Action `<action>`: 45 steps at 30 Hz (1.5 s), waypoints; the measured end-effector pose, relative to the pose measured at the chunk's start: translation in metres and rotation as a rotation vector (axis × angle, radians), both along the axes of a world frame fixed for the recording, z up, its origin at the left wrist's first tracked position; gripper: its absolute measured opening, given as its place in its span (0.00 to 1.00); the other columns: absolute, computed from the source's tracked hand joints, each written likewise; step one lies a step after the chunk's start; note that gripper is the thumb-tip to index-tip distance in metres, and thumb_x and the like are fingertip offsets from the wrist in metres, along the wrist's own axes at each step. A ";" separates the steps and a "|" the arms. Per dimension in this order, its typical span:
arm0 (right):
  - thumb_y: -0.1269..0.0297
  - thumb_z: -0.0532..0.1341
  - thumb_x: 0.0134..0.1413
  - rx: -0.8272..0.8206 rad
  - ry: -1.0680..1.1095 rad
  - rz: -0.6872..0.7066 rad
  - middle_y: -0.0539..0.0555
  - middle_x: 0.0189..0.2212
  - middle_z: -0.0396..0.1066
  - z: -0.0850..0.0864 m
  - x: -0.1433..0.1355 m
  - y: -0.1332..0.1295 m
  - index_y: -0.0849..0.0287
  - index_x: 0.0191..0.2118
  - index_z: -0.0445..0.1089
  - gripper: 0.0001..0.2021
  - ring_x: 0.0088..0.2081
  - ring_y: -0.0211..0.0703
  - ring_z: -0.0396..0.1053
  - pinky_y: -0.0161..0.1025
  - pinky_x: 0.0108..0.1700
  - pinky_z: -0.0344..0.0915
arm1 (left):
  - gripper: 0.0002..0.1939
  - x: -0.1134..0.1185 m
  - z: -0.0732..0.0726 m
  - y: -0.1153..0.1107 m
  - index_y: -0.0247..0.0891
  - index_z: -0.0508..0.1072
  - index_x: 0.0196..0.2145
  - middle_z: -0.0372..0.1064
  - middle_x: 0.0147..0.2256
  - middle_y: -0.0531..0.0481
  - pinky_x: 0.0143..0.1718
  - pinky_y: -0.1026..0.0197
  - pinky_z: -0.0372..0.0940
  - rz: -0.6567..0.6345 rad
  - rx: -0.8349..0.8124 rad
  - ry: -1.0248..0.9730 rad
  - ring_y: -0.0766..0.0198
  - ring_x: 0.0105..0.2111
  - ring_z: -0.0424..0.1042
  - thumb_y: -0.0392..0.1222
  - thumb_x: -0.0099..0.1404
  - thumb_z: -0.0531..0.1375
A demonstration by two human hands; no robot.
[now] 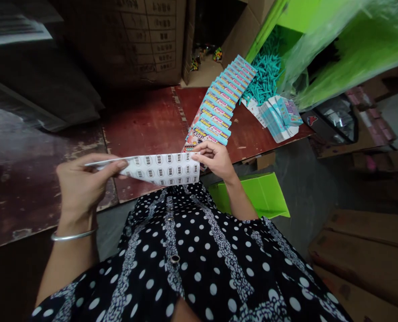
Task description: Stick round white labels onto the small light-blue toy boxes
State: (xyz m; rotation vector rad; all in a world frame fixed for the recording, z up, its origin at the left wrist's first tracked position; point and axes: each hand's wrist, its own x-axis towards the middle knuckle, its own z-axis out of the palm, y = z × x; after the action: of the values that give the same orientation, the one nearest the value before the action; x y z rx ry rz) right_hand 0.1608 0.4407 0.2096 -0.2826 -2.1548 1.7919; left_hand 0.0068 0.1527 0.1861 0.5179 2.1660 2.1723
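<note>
A white sheet of round stickers (165,171) with dark printed characters stretches between my hands above the table's front edge. My left hand (84,179) pinches its folded left end between thumb and fingers. At the sheet's upper right corner, my right hand (215,158) is closed on the edge with thumb and fingertips. Just beyond my right hand, a long overlapping row of blue and pink printed packets (219,100) runs away over the red table (141,129).
Teal sticks (266,74) spill from a green box (296,18) at the back right. Small blue boxes (281,118) lie near them. Cardboard cartons (145,40) stand behind the table; more cartons (363,255) are at the lower right. A green bin (266,194) sits below the table edge.
</note>
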 end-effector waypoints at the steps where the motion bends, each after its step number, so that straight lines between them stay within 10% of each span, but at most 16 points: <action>1: 0.55 0.75 0.55 0.037 0.014 -0.009 0.51 0.37 0.83 0.001 0.001 0.001 0.57 0.38 0.81 0.11 0.36 0.38 0.77 0.38 0.42 0.76 | 0.11 0.000 0.001 0.001 0.39 0.88 0.32 0.82 0.28 0.51 0.26 0.72 0.78 -0.002 -0.003 -0.003 0.71 0.22 0.77 0.41 0.51 0.81; 10: 0.59 0.68 0.69 0.726 0.308 -0.069 0.52 0.41 0.86 -0.011 0.014 0.012 0.49 0.34 0.83 0.10 0.47 0.48 0.83 0.53 0.58 0.78 | 0.16 -0.002 -0.003 0.016 0.37 0.88 0.33 0.82 0.28 0.48 0.23 0.71 0.77 -0.023 -0.079 -0.247 0.69 0.20 0.76 0.44 0.46 0.81; 19: 0.62 0.71 0.63 0.359 0.189 -0.466 0.54 0.38 0.85 -0.002 0.003 0.040 0.53 0.31 0.81 0.08 0.48 0.49 0.80 0.50 0.58 0.76 | 0.15 -0.014 -0.029 0.032 0.36 0.87 0.32 0.82 0.27 0.46 0.20 0.68 0.75 -0.061 -0.113 -0.403 0.66 0.20 0.76 0.42 0.47 0.80; 27: 0.63 0.71 0.62 0.554 0.009 -0.518 0.53 0.38 0.85 -0.010 -0.016 0.059 0.52 0.31 0.81 0.07 0.50 0.52 0.79 0.51 0.58 0.74 | 0.14 -0.013 -0.028 0.043 0.37 0.86 0.31 0.82 0.27 0.46 0.20 0.68 0.72 -0.167 -0.131 -0.383 0.65 0.19 0.76 0.43 0.47 0.79; 32: 0.54 0.70 0.63 0.379 0.048 -0.472 0.55 0.39 0.85 -0.006 -0.015 0.060 0.55 0.35 0.81 0.10 0.47 0.50 0.81 0.50 0.56 0.75 | 0.16 -0.015 -0.032 0.046 0.37 0.86 0.32 0.82 0.27 0.46 0.21 0.68 0.73 -0.183 -0.121 -0.385 0.65 0.20 0.76 0.44 0.46 0.80; 45: 0.51 0.67 0.66 0.453 0.150 -0.605 0.62 0.57 0.77 -0.016 0.035 0.073 0.49 0.80 0.50 0.44 0.56 0.53 0.77 0.46 0.49 0.78 | 0.16 -0.021 -0.040 0.034 0.39 0.87 0.30 0.82 0.27 0.48 0.23 0.69 0.74 -0.174 -0.221 -0.429 0.65 0.20 0.77 0.46 0.43 0.79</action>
State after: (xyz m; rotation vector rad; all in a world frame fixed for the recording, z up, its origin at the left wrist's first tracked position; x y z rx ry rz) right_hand 0.1956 0.5134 0.1931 -0.5865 -2.0051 0.9423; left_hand -0.0141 0.1863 0.1456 0.1943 2.0032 1.7328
